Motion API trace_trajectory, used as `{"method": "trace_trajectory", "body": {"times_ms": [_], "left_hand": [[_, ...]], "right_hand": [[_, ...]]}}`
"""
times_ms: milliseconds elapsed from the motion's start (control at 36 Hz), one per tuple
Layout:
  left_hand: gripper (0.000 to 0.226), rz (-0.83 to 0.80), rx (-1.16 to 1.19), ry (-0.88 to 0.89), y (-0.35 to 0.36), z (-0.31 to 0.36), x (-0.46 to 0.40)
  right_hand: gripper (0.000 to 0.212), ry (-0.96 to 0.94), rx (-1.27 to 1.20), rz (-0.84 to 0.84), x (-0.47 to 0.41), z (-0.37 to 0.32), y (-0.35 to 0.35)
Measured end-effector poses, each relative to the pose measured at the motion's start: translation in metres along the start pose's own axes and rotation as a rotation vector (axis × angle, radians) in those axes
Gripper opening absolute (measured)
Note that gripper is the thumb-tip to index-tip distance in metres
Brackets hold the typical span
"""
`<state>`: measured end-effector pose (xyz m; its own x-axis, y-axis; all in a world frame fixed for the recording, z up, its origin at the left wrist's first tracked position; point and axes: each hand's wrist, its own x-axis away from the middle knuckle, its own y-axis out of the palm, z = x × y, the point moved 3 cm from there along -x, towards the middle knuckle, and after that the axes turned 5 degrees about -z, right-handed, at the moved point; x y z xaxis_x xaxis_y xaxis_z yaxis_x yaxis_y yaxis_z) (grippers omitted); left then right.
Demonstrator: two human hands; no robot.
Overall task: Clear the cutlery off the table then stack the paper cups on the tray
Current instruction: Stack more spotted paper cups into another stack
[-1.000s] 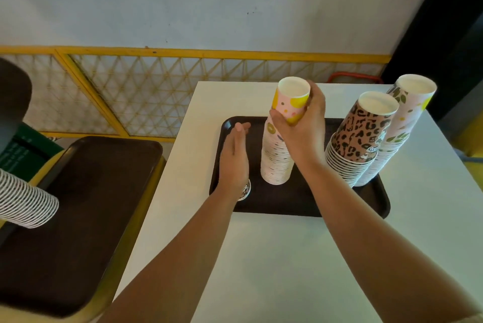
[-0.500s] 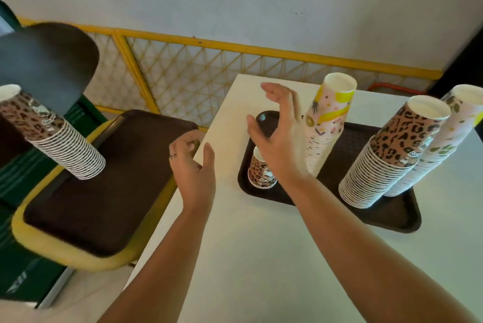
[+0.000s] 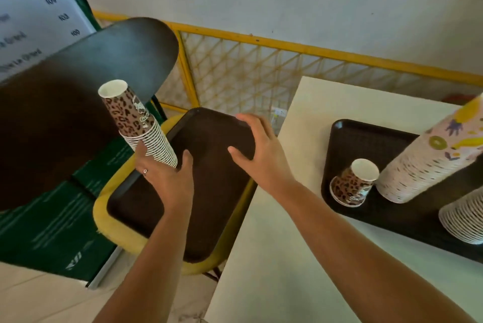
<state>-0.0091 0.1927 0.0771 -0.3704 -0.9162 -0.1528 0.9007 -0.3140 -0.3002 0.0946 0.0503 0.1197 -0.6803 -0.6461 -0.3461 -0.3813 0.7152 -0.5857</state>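
At far left we see a leopard-print cup stack [image 3: 141,124] standing on a dark tray on the chair [image 3: 214,192]. Our left hand [image 3: 167,179] is at its base, fingers spread around the lowest cups; contact appears partial, and we cannot tell whether the grip is closed. Our right hand [image 3: 258,153] hovers open above the same tray, holding nothing. On the white table [image 3: 274,257], the tray [image 3: 366,134] carries a single leopard cup [image 3: 354,183] just beside a tall pink patterned stack [image 3: 428,163].

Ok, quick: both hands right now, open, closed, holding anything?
Left hand: open, at the base of the leopard cup stack, not gripping.
Right hand: open, empty.
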Motion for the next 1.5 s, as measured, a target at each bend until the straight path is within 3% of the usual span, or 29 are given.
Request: {"method": "trace_trajectory", "body": {"times_ms": [306,556,611,861,1028,1250,1500], "left_hand": [[0.108,-0.165,-0.054,-0.024,-0.020,-0.046,-0.109],[0.091,-0.302,-0.041,0.076,-0.004,-0.038,-0.092],[0.089,-0.305,-0.049,0.027,-0.028,-0.077,-0.147],[0.091,-0.406,-0.041,0.138,-0.021,-0.068,-0.125],[0.105,-0.502,-0.022,0.050,-0.014,-0.088,-0.131],[0.094,-0.515,-0.050,0.012,-0.001,-0.101,-0.123],[0.098,-0.545,-0.041,0.040,0.004,-0.100,-0.106]], "right_hand": [[0.064,0.053,-0.029,-0.151,-0.052,-0.017,0.091],[0.080,0.090,-0.143,-0.125,-0.070,-0.020,0.094],[0.083,0.165,-0.171,-0.185,-0.111,-0.039,0.166],[0.082,0.157,-0.294,-0.068,-0.111,-0.040,0.169],[0.079,0.196,-0.324,-0.037,-0.104,-0.035,0.163],[0.079,0.252,-0.396,-0.007,-0.090,-0.030,0.150],[0.079,0.279,-0.404,-0.025,-0.072,-0.028,0.126]]}}
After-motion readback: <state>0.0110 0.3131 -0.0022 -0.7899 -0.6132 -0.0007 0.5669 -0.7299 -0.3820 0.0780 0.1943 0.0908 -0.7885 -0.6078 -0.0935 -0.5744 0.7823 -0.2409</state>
